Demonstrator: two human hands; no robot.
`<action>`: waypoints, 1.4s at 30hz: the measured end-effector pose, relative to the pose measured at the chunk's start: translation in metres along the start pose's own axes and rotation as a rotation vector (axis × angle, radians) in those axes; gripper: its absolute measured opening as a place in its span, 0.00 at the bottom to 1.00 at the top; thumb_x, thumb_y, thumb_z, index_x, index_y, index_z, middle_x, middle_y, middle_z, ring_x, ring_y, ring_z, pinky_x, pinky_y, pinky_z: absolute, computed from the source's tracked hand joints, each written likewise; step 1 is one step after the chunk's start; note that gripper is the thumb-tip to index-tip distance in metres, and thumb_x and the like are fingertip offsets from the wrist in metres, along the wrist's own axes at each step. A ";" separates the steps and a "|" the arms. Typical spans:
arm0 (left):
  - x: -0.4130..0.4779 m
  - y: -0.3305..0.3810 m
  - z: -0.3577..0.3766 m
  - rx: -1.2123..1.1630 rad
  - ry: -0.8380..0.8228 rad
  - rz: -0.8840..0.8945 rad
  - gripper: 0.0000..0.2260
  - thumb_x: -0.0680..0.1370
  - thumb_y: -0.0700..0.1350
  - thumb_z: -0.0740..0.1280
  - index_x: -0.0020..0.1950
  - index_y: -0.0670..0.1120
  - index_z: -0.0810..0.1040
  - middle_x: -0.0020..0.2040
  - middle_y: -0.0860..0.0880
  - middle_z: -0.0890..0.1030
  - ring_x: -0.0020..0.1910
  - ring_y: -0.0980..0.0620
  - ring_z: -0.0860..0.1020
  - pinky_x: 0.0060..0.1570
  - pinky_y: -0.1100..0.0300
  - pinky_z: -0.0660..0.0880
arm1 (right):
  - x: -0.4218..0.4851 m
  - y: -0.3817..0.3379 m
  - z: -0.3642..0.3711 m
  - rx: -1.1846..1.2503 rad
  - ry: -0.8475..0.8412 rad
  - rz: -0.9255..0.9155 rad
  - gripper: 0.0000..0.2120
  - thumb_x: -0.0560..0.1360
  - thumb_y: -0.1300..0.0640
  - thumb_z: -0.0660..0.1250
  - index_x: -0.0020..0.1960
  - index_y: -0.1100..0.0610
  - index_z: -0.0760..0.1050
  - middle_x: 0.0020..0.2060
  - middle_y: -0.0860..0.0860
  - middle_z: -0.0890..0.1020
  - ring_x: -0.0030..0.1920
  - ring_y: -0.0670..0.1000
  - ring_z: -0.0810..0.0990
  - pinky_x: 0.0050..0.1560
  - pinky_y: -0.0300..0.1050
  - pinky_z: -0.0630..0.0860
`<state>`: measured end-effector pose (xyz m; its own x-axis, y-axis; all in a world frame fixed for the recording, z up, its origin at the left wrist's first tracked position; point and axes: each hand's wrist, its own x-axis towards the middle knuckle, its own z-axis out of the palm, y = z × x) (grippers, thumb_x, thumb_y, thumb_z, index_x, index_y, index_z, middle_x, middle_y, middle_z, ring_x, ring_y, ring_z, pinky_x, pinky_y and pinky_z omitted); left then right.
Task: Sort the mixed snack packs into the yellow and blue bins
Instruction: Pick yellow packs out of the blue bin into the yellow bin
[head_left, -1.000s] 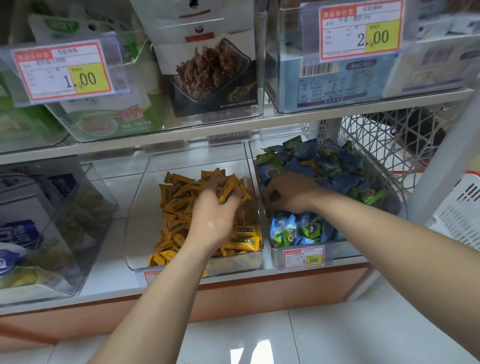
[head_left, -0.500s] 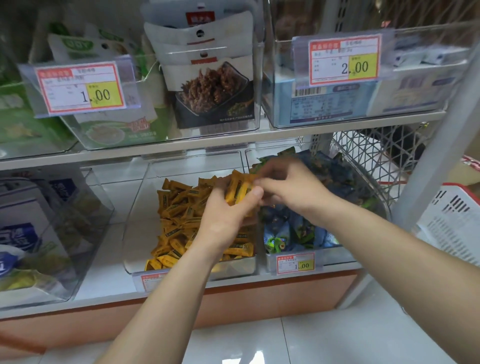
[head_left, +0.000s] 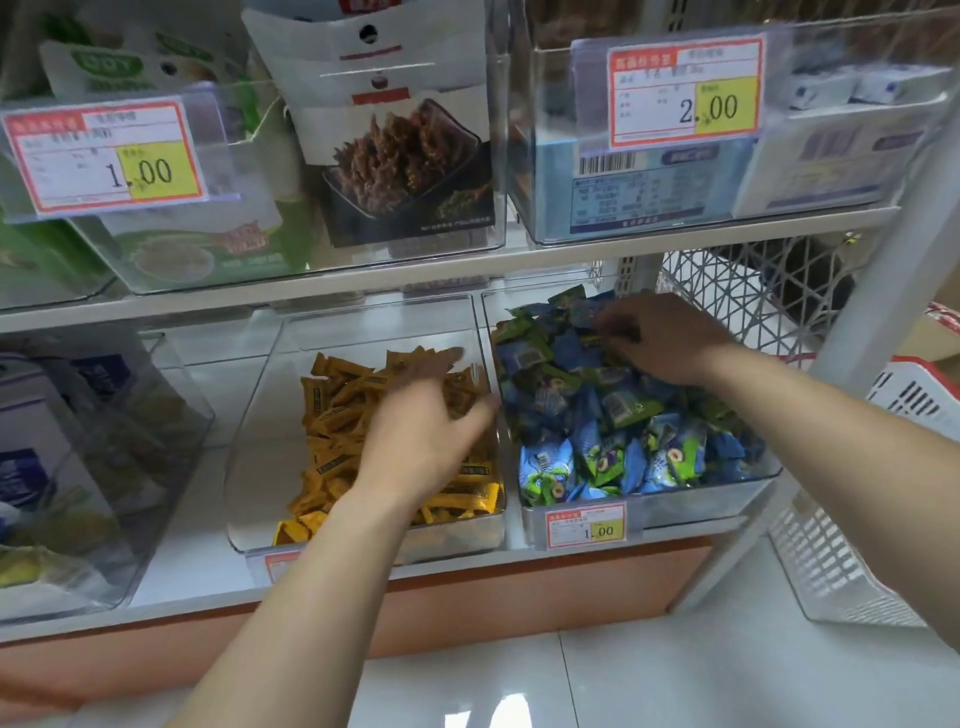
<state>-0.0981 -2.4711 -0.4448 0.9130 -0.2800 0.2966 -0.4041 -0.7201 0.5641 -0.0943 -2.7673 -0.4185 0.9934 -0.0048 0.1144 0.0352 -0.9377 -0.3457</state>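
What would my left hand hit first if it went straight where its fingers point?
Your left hand would probably meet the yellow snack packs at the back of their clear bin; depth unclear.

The scene is lit evenly from above. Glare is seen on the floor. The left hand is blurred; the shelf is bent near the edges.

Upper shelf overhangs yellow bin and blue bin.

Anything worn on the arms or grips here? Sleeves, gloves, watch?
Left grip and right grip are bare hands, no gloves or rings visible; the left is motion-blurred. Left forearm and right forearm are bare to the frame edge: no sleeves, watch or bands.
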 end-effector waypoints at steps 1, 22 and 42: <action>-0.002 0.008 0.005 -0.024 -0.010 0.036 0.26 0.74 0.64 0.67 0.68 0.55 0.72 0.63 0.51 0.79 0.60 0.50 0.77 0.52 0.61 0.71 | 0.005 0.001 0.000 -0.060 -0.065 -0.024 0.13 0.78 0.54 0.68 0.62 0.50 0.79 0.58 0.51 0.82 0.56 0.54 0.80 0.58 0.45 0.74; 0.000 0.019 0.033 -0.007 0.010 0.073 0.24 0.72 0.50 0.71 0.67 0.53 0.71 0.62 0.52 0.72 0.58 0.56 0.69 0.50 0.68 0.65 | 0.046 -0.004 0.023 -0.132 -0.465 0.081 0.18 0.73 0.44 0.65 0.58 0.53 0.73 0.55 0.51 0.78 0.52 0.54 0.77 0.50 0.48 0.74; 0.001 0.013 0.028 -0.144 -0.061 0.025 0.24 0.72 0.56 0.72 0.66 0.55 0.72 0.59 0.53 0.75 0.49 0.60 0.68 0.43 0.72 0.65 | 0.023 -0.020 -0.002 0.167 -0.157 -0.096 0.16 0.75 0.45 0.72 0.60 0.47 0.76 0.52 0.46 0.80 0.51 0.50 0.79 0.46 0.44 0.71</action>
<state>-0.1012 -2.4990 -0.4586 0.9024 -0.3384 0.2669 -0.4267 -0.6149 0.6632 -0.0719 -2.7492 -0.4073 0.9889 0.1483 0.0125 0.1353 -0.8608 -0.4906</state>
